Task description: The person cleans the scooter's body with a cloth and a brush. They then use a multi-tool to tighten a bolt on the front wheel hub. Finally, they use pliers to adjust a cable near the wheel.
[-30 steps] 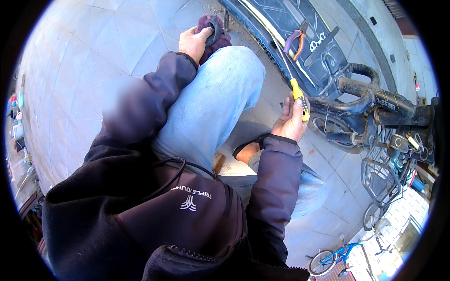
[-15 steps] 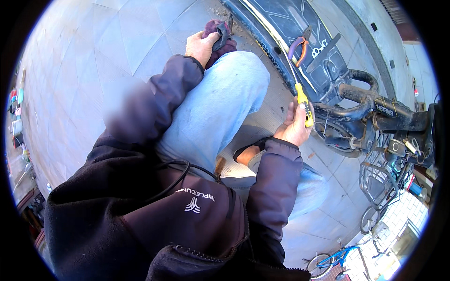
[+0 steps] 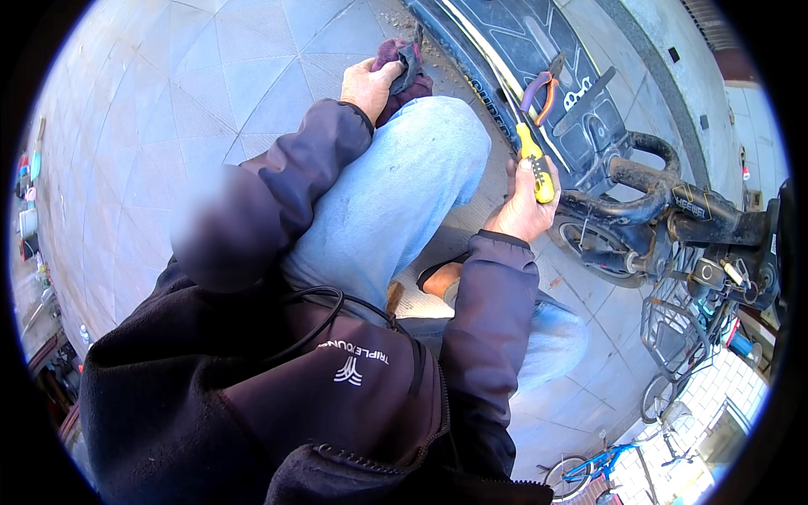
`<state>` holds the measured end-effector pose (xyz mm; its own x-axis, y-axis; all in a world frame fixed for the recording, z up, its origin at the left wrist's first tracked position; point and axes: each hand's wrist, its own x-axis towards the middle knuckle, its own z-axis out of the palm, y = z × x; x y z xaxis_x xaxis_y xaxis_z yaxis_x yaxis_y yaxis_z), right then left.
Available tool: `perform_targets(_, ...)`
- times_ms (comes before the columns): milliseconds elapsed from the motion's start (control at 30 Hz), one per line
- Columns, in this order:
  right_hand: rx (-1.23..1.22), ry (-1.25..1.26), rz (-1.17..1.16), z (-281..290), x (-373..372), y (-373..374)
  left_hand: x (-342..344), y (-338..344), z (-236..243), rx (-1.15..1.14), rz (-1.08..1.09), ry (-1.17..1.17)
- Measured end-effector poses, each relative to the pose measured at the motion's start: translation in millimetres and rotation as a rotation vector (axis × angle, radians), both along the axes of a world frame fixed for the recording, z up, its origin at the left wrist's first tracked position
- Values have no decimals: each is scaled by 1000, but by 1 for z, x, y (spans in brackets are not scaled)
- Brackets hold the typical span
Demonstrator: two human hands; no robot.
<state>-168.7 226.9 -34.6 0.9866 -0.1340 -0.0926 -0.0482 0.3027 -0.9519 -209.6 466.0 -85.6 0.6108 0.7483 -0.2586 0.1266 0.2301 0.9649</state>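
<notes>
tiled floor [image 3: 194,109] | blue bicycle [image 3: 600,465] | left fingers [image 3: 385,74] grip cloth [image 3: 412,85] | right fingers [image 3: 523,180] grip screwdriver [image 3: 528,143]

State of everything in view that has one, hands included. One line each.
Left hand: closed on the cloth
Cloth: bunched up, dark purple-red and grey
Right hand: closed around the screwdriver's handle
Screwdriver: held, shaft directed toward the footboard; tip unclear
Pliers: lying on the footboard, handles spread, not held
Flat dark bar: lying on the footboard, not held
Footboard: bearing pliers and bar
</notes>
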Motion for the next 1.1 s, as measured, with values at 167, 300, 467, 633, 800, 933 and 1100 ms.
perform_targets(167,-18,21,-32,3,-2,1,-1,-2,3,34,-11,41)
perform_targets(300,-52,-7,-4,4,1,10,0,-2,0,25,-4,23)
perform_targets(467,-14,-18,-37,4,1,-3,-1,-6,7,-95,-35,-17)
perform_targets(633,-62,-33,45,2,11,24,4,-5,-1,1,-20,2)
perform_targets(800,-110,2,46,-4,8,16,0,-5,-6,-26,-15,31)
perform_targets(933,-60,-3,88,6,15,21,1,-1,-16,-9,-29,39)
perform_targets(1100,-45,-53,169,13,38,42,1,-8,-9,-21,-41,30)
